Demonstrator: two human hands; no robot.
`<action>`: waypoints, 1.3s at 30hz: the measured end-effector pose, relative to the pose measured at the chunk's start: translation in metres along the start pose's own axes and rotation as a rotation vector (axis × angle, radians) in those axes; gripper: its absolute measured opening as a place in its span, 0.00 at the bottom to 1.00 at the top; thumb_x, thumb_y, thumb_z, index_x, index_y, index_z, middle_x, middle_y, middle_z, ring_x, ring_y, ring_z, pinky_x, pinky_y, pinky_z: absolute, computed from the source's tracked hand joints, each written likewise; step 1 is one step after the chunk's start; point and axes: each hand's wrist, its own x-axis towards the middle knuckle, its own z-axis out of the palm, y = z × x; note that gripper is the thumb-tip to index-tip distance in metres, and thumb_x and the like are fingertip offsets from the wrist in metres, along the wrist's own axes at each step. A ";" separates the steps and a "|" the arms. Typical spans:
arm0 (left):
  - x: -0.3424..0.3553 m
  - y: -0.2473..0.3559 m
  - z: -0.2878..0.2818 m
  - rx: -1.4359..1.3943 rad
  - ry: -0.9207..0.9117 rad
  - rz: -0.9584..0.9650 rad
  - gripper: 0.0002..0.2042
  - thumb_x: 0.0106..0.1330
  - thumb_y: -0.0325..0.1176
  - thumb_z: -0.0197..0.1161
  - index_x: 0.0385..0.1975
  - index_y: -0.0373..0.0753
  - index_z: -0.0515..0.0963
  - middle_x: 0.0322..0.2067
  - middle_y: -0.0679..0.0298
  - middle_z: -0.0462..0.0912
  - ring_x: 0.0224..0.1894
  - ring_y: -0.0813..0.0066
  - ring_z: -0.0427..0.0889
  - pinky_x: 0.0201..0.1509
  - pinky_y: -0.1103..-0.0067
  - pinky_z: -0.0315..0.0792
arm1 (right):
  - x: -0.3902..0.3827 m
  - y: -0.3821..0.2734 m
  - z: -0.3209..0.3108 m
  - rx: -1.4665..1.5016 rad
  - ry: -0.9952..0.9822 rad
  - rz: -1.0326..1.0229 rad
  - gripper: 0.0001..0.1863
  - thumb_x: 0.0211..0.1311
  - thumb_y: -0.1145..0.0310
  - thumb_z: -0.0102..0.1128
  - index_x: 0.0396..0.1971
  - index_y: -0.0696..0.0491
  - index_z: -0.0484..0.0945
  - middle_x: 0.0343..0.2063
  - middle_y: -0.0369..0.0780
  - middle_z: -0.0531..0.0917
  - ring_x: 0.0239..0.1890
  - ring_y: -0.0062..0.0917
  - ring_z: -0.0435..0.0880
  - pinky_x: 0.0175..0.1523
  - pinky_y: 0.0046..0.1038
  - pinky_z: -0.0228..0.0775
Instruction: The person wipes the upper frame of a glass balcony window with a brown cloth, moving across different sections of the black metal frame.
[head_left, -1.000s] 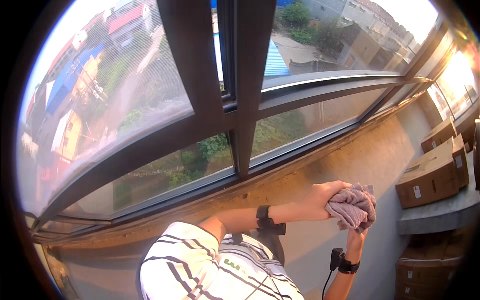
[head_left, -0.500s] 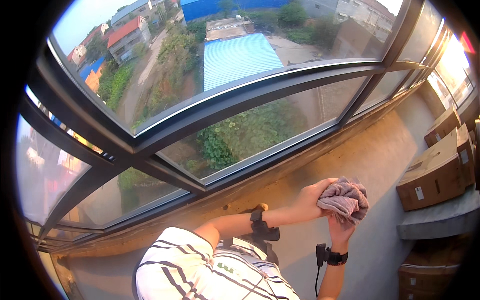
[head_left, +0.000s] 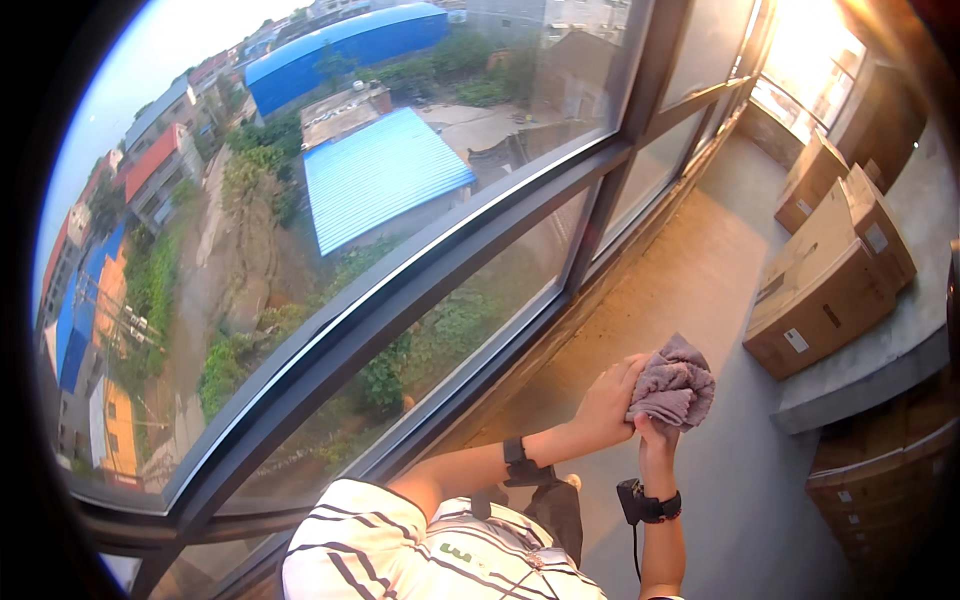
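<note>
A crumpled mauve-grey cloth (head_left: 672,378) is bunched up in front of me, low and right of the image centre. My left hand (head_left: 605,405) grips its left side, wearing a dark strap at the wrist. My right hand (head_left: 655,445) holds the cloth from below, with a wrist band and a small black device with a cable; its fingers are mostly behind the cloth. A dark-framed window (head_left: 400,330) runs diagonally along my left, its lower rail beside my left forearm.
Cardboard boxes (head_left: 810,280) rest on a grey concrete ledge (head_left: 850,380) along the right, with more boxes (head_left: 870,490) lower down. A pale floor strip (head_left: 700,260) leads to a bright window at the far end. Buildings and trees show outside the glass.
The view has swung, so the window now runs more steeply toward the far end. My two hands, still on the cloth, sit slightly higher and further left in the picture.
</note>
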 end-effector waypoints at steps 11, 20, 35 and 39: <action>0.193 -0.065 0.103 -0.234 -0.352 -0.059 0.49 0.47 0.28 0.73 0.68 0.39 0.47 0.64 0.50 0.56 0.59 0.58 0.70 0.67 0.66 0.59 | 0.203 -0.049 -0.171 -0.620 -0.330 -0.420 0.18 0.45 0.77 0.66 0.40 0.54 0.79 0.50 0.39 0.77 0.56 0.32 0.74 0.61 0.33 0.65; 0.359 -0.032 0.056 0.629 -0.176 0.494 0.35 0.44 0.25 0.69 0.58 0.44 0.68 0.52 0.59 0.70 0.49 0.61 0.75 0.50 0.70 0.71 | 0.419 -0.105 -0.144 -0.566 -0.695 -0.631 0.46 0.39 0.71 0.75 0.61 0.54 0.58 0.53 0.46 0.74 0.50 0.37 0.78 0.52 0.35 0.71; 0.450 0.063 -0.073 1.162 0.763 0.895 0.20 0.42 0.34 0.76 0.34 0.39 0.75 0.37 0.58 0.74 0.35 0.66 0.76 0.37 0.76 0.72 | 0.572 -0.212 0.065 -0.200 -0.505 -1.637 0.41 0.40 0.68 0.71 0.60 0.53 0.65 0.58 0.46 0.69 0.59 0.41 0.68 0.60 0.41 0.58; 0.471 0.095 -0.122 1.420 0.883 1.030 0.21 0.49 0.35 0.74 0.39 0.37 0.70 0.40 0.58 0.74 0.40 0.66 0.75 0.45 0.75 0.71 | 0.587 -0.288 0.116 -0.095 -0.290 -1.865 0.36 0.42 0.70 0.67 0.57 0.39 0.72 0.55 0.40 0.72 0.56 0.36 0.71 0.57 0.37 0.61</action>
